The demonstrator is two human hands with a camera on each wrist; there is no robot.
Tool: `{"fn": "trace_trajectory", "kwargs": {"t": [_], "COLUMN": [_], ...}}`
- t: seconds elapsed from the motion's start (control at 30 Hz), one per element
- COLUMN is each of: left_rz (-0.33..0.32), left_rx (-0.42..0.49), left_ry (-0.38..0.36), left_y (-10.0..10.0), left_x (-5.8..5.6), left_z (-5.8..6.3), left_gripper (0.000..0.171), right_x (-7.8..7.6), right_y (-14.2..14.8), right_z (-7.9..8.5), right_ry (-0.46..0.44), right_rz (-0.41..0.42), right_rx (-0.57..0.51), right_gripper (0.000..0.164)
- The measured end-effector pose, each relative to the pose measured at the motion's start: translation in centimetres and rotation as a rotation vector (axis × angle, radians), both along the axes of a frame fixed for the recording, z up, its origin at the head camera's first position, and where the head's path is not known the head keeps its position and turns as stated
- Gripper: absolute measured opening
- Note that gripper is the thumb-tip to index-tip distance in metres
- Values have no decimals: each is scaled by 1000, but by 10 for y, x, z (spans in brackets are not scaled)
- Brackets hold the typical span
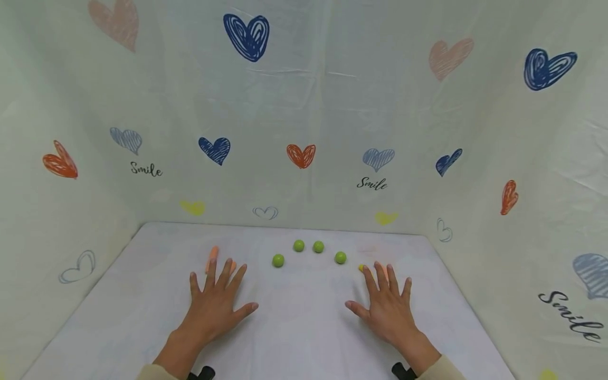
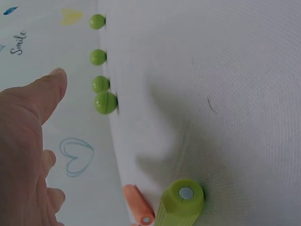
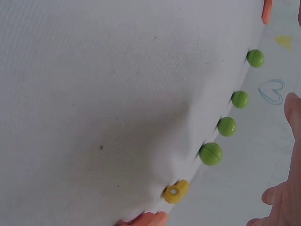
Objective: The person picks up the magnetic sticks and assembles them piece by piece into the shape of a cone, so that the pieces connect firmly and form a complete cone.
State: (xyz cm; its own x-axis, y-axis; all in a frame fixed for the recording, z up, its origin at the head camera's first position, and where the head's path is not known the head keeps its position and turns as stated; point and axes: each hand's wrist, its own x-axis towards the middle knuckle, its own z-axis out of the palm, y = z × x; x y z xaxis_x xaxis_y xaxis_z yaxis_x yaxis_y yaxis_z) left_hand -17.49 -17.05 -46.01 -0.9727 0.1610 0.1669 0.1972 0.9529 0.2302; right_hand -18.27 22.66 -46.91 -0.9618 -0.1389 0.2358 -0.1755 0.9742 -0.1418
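Observation:
My left hand [image 1: 214,311] hovers palm down over the left side of the white table, fingers spread and nothing held. Just past its fingertips lie an orange stick-like piece [image 1: 213,254] and part of another orange piece [image 1: 233,267]. A green ridged piece with a grey round spot [image 2: 181,202] shows in the left wrist view; the hand hides it from the head view. Over the right side my right hand [image 1: 388,312] is likewise spread and holds nothing. A small yellow piece [image 3: 176,191] and an orange piece [image 3: 145,220] lie by its fingers, partly hidden in the head view.
Several shiny green balls, such as this left one [image 1: 278,260] and this right one [image 1: 340,257], form an arc at the back middle of the table [image 1: 299,327]. A white cloth [image 1: 313,105] printed with hearts and "Smile" stands behind and along both sides.

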Motion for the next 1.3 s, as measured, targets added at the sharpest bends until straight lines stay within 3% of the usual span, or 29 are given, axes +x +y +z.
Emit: {"fn": "trace_trajectory", "kwargs": {"t": [0.4,0.77,0.97,1.3], "left_rz": [-11,-44,-70,-32], "left_rx": [-5,-21,45,247], "left_ry": [9,-5,-13,-74], "left_y": [2,11,18,30], "left_x": [-4,-19,-29,-51], "left_z": [-2,-1,2,2], "left_gripper": [93,90,92,92], "right_x": [-3,-9,-12,-14], "right_y": [6,14,21,33], "right_z": [-3,-10,-15,-7], "right_ry": [1,64,111,202], "right_rz": [0,2,13,-13], "right_rx": [-17,-76,-154,-339], "right_gripper": [99,92,89,73]}}
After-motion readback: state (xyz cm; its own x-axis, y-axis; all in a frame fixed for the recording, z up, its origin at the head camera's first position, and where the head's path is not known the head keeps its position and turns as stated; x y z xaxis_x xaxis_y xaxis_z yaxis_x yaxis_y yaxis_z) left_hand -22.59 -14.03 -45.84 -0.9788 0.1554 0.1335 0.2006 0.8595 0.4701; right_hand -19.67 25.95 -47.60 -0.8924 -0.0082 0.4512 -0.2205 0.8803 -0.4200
